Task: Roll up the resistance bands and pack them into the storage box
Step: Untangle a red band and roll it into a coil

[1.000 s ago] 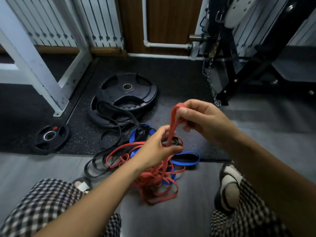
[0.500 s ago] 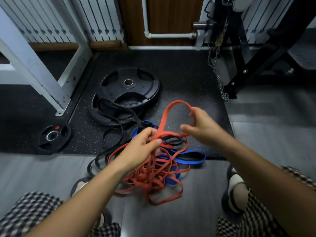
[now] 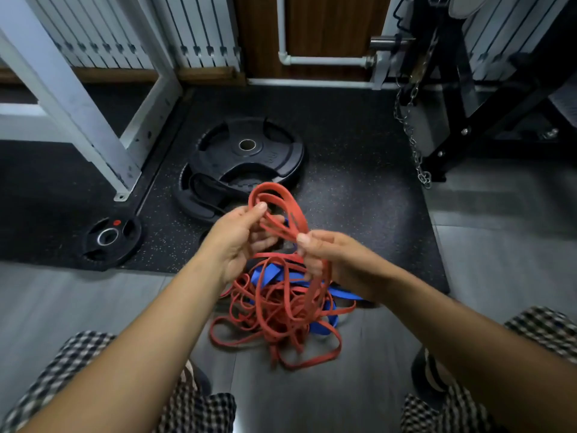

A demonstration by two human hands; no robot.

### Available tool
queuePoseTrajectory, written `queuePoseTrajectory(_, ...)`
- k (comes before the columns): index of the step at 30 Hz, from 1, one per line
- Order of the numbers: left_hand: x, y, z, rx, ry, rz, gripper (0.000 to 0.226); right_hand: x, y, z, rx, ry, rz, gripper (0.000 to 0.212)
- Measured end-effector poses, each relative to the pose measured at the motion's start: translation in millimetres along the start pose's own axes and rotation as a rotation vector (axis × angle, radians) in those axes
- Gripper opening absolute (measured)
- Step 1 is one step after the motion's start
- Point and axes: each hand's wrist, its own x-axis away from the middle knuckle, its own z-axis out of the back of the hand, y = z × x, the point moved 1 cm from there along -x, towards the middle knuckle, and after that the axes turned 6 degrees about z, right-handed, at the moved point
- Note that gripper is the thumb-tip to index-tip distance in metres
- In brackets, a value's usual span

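Several turns of the flat red rubber resistance band now stand above the curled grip of the left hand, where one loop stood, the right hand pinching the strand just beside, so rolling has begun.

The left hand and right hand cover the middle of the red bands, so the strands each one grips cannot be counted. The right fingers are smeared by motion blur. The blue band shows only in patches, buried under red loops and behind the right wrist. A black band draped on the weight plate vanishes behind the left hand. A second plate beneath shows only its rim. The upper plate's raised lettering and a dark print on the lifted red loop are too small to read. The right forearm hides most of a shoe. The black rack and white frame run off the picture's edges.
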Motion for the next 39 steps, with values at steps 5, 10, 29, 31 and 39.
queuePoseTrajectory(5, 10.1, -42.5, -26.1, -0.159, -0.390, 0.129, 0.059, -3.4, -38.7, 6.8, -0.204, 0.190, 0.206, 0.034)
queuePoseTrajectory(10, 11.6, -86.2, -28.9, -0.663, -0.563, 0.034, 0.019, 1.0, -61.2, 32.5, -0.163, 0.272, 0.281, 0.029)
queuePoseTrajectory(29, 28.1, -1.1, -49.4, 0.049, -0.291, -0.158, 0.026, 0.8, 7.9, 29.0, 0.497, 0.156, 0.136, 0.016)
queuePoseTrajectory(31, 17.0, -4.8, -38.1, -0.385, -0.143, -0.230, 0.024, 2.7, -2.7, 42.6, 0.661, 0.235, 0.096, 0.010)
queuePoseTrajectory(39, -1.8, -32.6, -16.7, -0.781, -0.119, -0.085, 0.016, 55.6, -71.7, 109.7, 0.637, 0.709, 0.222, 0.010)
